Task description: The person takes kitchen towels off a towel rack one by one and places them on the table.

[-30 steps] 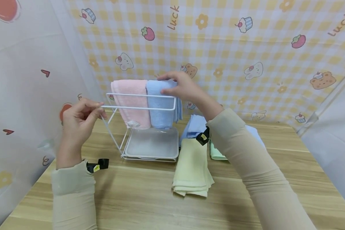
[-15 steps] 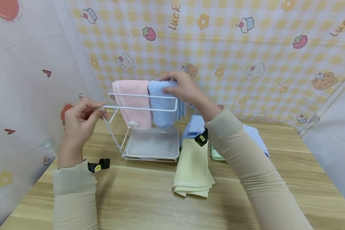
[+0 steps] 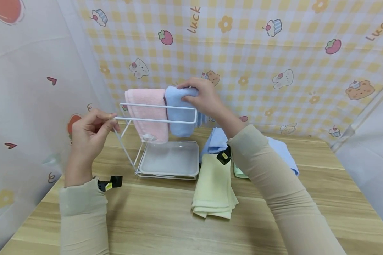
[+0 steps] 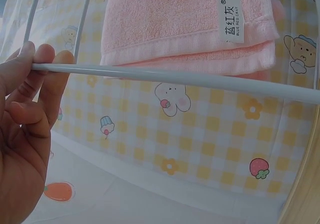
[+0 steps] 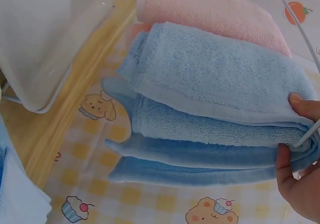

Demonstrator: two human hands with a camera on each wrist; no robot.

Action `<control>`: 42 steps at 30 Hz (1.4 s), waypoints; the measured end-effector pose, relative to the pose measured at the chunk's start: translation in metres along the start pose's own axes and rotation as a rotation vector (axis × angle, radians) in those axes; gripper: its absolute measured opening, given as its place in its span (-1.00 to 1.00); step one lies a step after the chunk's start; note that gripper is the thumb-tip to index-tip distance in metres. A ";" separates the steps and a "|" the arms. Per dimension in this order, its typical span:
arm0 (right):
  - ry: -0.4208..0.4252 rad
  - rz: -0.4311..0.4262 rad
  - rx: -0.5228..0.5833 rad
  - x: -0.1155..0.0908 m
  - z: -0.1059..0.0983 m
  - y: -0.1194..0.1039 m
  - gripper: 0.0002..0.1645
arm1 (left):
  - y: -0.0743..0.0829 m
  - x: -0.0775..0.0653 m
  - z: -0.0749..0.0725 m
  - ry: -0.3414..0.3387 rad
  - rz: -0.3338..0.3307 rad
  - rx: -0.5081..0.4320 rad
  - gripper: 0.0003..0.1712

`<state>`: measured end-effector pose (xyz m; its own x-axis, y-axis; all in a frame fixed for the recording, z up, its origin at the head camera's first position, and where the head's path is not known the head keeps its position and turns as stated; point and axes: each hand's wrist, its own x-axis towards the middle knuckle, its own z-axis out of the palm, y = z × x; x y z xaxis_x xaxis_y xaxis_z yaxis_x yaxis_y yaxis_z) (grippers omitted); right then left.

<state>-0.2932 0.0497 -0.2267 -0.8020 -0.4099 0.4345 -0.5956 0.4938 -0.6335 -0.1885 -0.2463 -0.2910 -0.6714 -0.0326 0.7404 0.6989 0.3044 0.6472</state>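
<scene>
A white wire rack (image 3: 125, 150) stands on the table, and my left hand (image 3: 88, 140) pinches its upper front left corner. Over the rear bar hang a folded pink towel (image 3: 148, 97) on the left and a folded blue towel (image 3: 179, 113) close beside it. My right hand (image 3: 206, 98) pinches the top fold of the blue towel, thumb in front and fingers behind. In the right wrist view the towel's layers (image 5: 215, 79) straddle the bar, with fingertips at the fold. The left wrist view shows the pink towel (image 4: 185, 24) with a white printed label.
A shallow whitish tray (image 3: 169, 159) sits in the rack's base. To its right lies a folded yellow towel (image 3: 212, 187) with another blue cloth (image 3: 217, 140) behind it. A green cloth (image 3: 239, 172) and a further blue cloth (image 3: 282, 152) lie partly behind my right arm. Patterned curtains stand close behind.
My right hand has drawn the blue towel's top up slightly, and its front lower edge now hangs higher. My left hand keeps its grip on the rack corner.
</scene>
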 end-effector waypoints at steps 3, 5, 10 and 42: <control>0.029 -0.013 0.018 -0.001 0.001 0.001 -0.65 | -0.001 0.000 0.000 -0.001 0.002 0.000 -0.90; 0.051 -0.029 0.032 -0.002 0.001 0.002 -0.66 | 0.000 0.000 0.000 0.001 0.002 0.009 -0.90; 0.098 -0.078 0.062 -0.003 0.002 0.006 -0.68 | 0.000 0.000 0.001 0.006 -0.004 0.007 -0.91; 0.342 -0.105 0.179 -0.013 -0.008 0.008 -0.68 | 0.002 0.000 0.000 0.004 0.000 -0.025 -0.91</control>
<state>-0.2880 0.0656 -0.2321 -0.7240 -0.1568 0.6717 -0.6819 0.3094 -0.6628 -0.1870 -0.2460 -0.2902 -0.6702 -0.0366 0.7413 0.7050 0.2808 0.6513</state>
